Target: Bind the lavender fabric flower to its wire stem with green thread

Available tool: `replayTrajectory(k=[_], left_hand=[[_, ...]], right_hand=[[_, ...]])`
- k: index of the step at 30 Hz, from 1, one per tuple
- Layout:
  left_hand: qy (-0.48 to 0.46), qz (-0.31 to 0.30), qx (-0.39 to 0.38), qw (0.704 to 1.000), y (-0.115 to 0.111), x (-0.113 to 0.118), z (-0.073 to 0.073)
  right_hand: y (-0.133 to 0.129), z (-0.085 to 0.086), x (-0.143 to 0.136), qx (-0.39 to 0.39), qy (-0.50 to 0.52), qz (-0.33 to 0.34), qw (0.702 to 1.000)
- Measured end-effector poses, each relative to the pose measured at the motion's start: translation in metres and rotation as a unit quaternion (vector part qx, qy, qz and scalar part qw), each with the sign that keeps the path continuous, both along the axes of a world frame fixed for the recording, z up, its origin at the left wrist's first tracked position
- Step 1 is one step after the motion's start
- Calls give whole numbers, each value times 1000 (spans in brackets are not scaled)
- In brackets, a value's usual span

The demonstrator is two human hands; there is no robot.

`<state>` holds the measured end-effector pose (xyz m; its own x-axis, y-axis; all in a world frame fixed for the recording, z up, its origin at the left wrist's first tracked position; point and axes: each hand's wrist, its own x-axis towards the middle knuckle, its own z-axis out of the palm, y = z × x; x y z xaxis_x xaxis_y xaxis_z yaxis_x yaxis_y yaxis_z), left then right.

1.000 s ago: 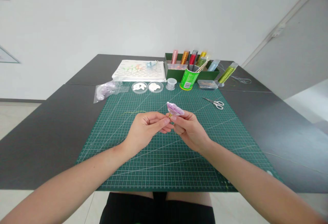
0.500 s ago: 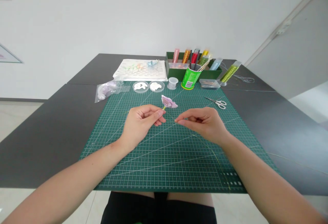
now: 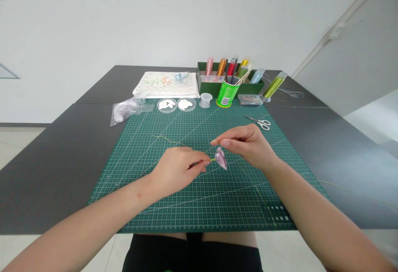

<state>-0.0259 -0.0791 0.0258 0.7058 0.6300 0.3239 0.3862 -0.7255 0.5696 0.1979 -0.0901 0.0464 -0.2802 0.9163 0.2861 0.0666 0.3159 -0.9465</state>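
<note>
My left hand [image 3: 178, 168] is closed in a pinch on the short green stem of a pale purple artificial flower [image 3: 221, 159]. The blossom points right and sits just below my right fingertips. My right hand [image 3: 245, 142] is also pinched shut, its thumb and forefinger on what looks like a fine yellow-green thread, hard to see at the fingertips. One length of thread [image 3: 169, 140] lies beyond my left hand. Another stretch of thread [image 3: 259, 193] runs down the green cutting mat [image 3: 186, 212] beside my right forearm.
Scissors [image 3: 260, 122] lie on the mat at right. Along the back are a bag of purple pieces [image 3: 124, 110], two dishes of white pieces [image 3: 167, 105], a small spool [image 3: 205, 100], a green can [image 3: 227, 93], a flat clear box [image 3: 250, 100] and a dark green box [image 3: 214, 87] with bead tubes.
My left hand has turned over and come slightly nearer, so the flower now points right instead of up. The right hand stays pinched, nearly in place. The view has shifted slightly.
</note>
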Motion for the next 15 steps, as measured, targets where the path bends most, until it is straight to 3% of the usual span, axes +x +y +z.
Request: replayTrajectory(k=[6,10,15], left_hand=[[-28,-28,62,997,-3,-1,0],[-46,-22,108,993,-2,-4,2],[-66,11,149,987,2,-8,6]], right_hand=[[3,-6,-5,-35,-20,-38,998],[9,-12,-2,-20,-87,-46,995],[18,-18,7,-32,-173,33,984]])
